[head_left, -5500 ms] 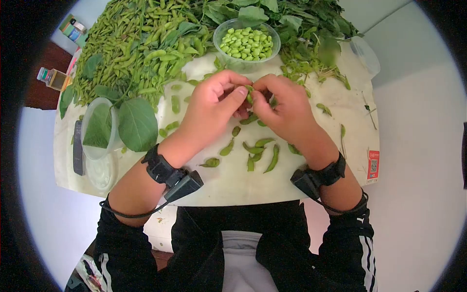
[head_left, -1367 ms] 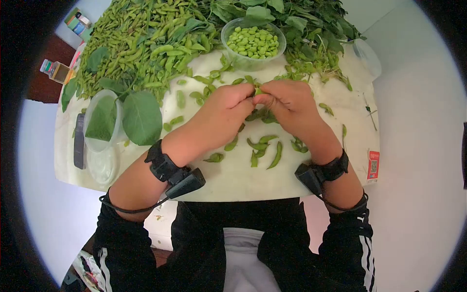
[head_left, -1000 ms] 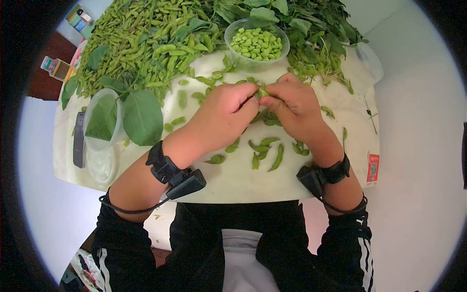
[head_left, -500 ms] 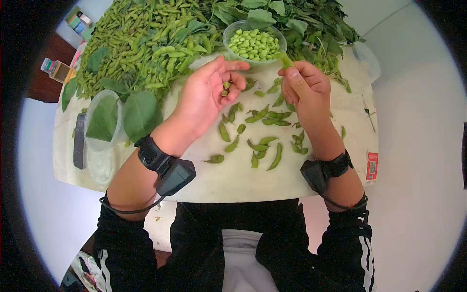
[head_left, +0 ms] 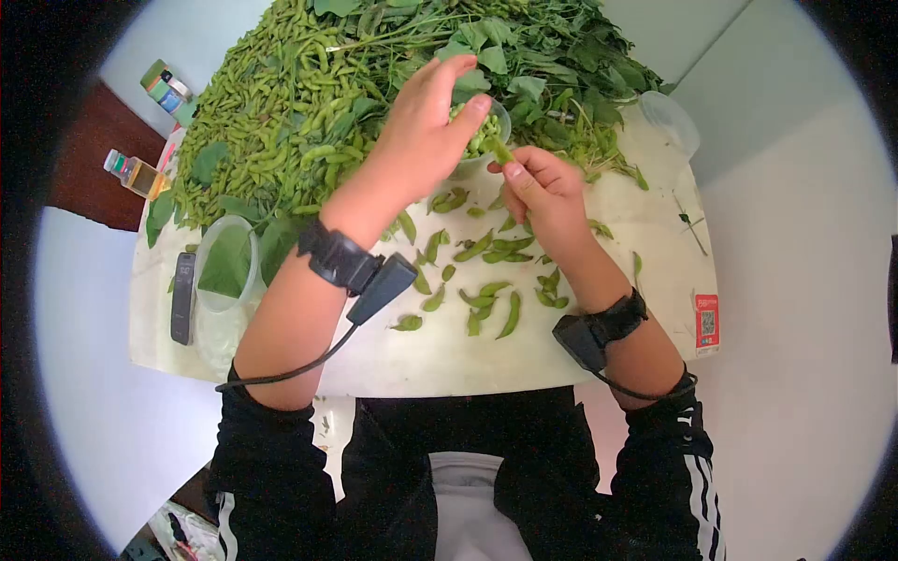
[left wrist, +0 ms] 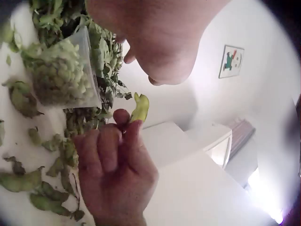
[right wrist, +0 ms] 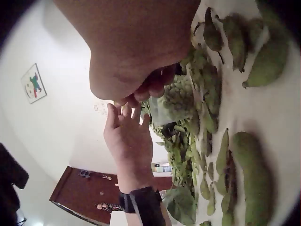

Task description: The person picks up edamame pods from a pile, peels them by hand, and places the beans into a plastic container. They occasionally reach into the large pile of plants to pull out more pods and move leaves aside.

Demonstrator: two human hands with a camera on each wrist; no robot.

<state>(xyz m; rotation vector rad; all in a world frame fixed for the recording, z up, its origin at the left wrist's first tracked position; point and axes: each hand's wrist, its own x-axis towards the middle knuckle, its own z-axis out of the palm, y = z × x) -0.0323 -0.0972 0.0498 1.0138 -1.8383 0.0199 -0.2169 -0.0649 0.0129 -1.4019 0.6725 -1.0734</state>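
The left hand (head_left: 416, 140) is raised at the near-left side of the clear bowl (head_left: 508, 124), its fingers extended and its palm hidden from the head view. Shelled green beans (head_left: 483, 138) show between the hands. Between thumb and forefinger, the right hand (head_left: 550, 198) pinches a light green pod (head_left: 500, 151), which stands up from the fingertips in the left wrist view. In the right wrist view, the left hand (right wrist: 131, 146) has spread fingers; whether beans remain in it cannot be told. Several loose pods (head_left: 474, 246) lie below the hands.
A large heap of pods (head_left: 281, 112) and leafy stems (head_left: 571, 47) covers the table's far side. At left are a tilted clear tub (head_left: 245, 280), a dark phone (head_left: 182, 299) and a bottle (head_left: 140, 176). Another clear container (head_left: 671, 126) stands far right; a red card (head_left: 707, 323) lies near the right edge.
The left hand has moved up and toward the bowl, its fingers straighter; the beans seen in it earlier are out of sight. The right hand still pinches the pod. The head view has shifted.
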